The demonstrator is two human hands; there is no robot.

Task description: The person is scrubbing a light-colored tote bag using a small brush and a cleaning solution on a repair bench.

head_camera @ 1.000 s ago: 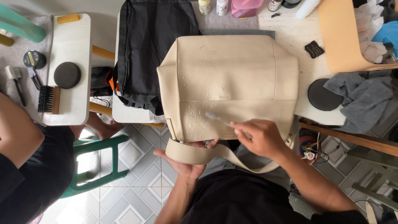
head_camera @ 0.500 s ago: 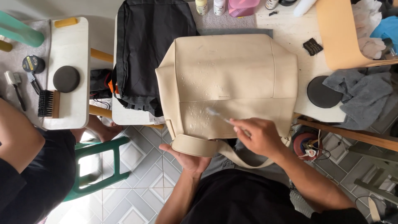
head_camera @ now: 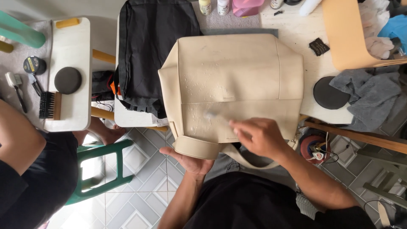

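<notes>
- A person is leaning over a cream leather bag (head_camera: pixel 237 80) that is lying flat at the centre of a white table (head_camera: pixel 292 29), its lower edge hanging over the table's near side.
- The right hand (head_camera: pixel 260 138), at about five o'clock from the bag's middle, is curling its fingers around a small brush (head_camera: pixel 214 116); the brush head is blurred, touching the bag's lower front panel amid specks of white foam.
- The left hand (head_camera: pixel 190 161), at seven o'clock from the bag, is lying palm up with fingers spread, cupping the bag's rolled bottom edge from below.
- A cream strap (head_camera: pixel 246 160) is looping down beneath the bag, between the two hands.
- A black bag (head_camera: pixel 152 46) is lying at ten o'clock, tucked partly under the cream one.
- At three o'clock, a black round pad (head_camera: pixel 328 93) is sitting just beside a crumpled grey cloth (head_camera: pixel 369 95).
- Far off at nine o'clock, a narrow white board (head_camera: pixel 72 55) is bearing another dark round pad (head_camera: pixel 68 79) and a wooden scrubbing brush (head_camera: pixel 50 106).
- Another person's arm (head_camera: pixel 19 140) is resting at eight o'clock, near a green stool (head_camera: pixel 99 169).
</notes>
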